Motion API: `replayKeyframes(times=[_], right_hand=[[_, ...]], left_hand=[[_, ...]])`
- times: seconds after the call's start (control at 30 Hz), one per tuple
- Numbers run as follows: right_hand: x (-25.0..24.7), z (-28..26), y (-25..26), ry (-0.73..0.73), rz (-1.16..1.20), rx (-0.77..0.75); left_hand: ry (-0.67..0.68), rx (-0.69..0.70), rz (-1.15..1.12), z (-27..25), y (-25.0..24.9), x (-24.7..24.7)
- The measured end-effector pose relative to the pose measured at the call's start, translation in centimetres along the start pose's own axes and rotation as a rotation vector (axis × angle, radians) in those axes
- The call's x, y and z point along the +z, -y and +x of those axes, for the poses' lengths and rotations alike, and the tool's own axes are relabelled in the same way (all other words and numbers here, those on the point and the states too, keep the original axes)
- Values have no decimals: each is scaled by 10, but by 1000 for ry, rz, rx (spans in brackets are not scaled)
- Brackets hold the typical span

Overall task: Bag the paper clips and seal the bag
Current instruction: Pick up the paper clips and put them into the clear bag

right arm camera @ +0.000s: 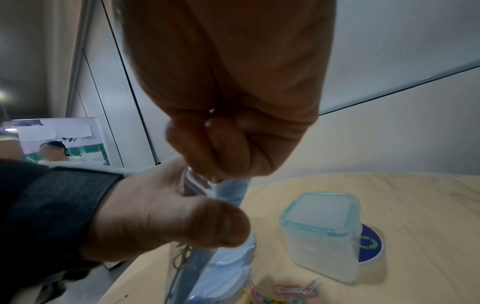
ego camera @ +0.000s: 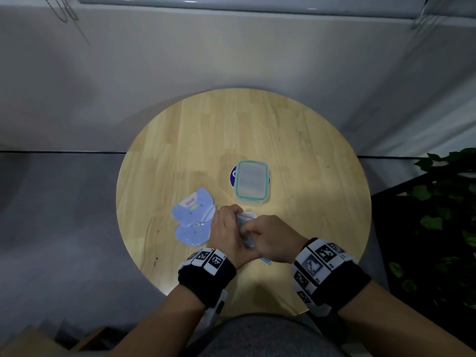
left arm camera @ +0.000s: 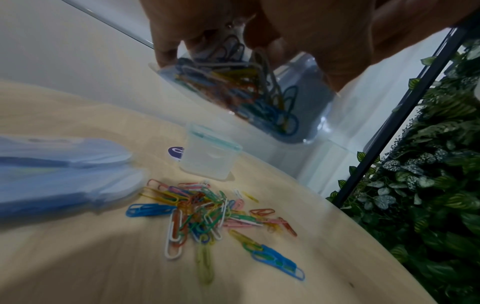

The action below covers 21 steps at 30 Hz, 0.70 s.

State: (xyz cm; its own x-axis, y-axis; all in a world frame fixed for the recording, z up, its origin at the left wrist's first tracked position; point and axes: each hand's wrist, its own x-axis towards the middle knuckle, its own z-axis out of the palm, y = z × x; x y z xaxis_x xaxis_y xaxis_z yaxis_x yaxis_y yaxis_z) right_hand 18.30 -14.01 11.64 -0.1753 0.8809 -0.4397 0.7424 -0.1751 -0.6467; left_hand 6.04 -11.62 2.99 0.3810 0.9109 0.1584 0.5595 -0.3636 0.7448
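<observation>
Both hands hold a clear zip bag (left arm camera: pixel 246 92) up over the table (ego camera: pixel 296 140); it holds a bunch of coloured paper clips. In the head view my left hand (ego camera: pixel 228 228) and right hand (ego camera: pixel 268 235) meet at the bag's top edge (ego camera: pixel 246 219). From the right wrist, the right fingers (right arm camera: pixel 228 148) pinch the bag's strip (right arm camera: pixel 231 191) and the left thumb (right arm camera: pixel 182 218) presses against it just below. A loose pile of paper clips (left arm camera: pixel 207 214) lies on the wood beneath the bag.
A clear box with a teal-rimmed lid (ego camera: pixel 251 182) stands behind the hands on a blue round sticker (ego camera: pixel 234 175). A stack of blue printed bags (ego camera: pixel 192 217) lies to the left. Leafy plants and a black frame (ego camera: pixel 443 228) are at the right.
</observation>
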Motion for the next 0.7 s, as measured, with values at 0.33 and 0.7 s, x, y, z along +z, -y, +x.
replayKeyframes(times=[0.33, 0.7], right_hand=[[5, -2, -2, -135, 157, 102], [19, 12, -74, -493, 288, 322]], left_hand=[[-51, 3, -16, 8, -8, -1], [128, -148, 199, -7, 13, -23]])
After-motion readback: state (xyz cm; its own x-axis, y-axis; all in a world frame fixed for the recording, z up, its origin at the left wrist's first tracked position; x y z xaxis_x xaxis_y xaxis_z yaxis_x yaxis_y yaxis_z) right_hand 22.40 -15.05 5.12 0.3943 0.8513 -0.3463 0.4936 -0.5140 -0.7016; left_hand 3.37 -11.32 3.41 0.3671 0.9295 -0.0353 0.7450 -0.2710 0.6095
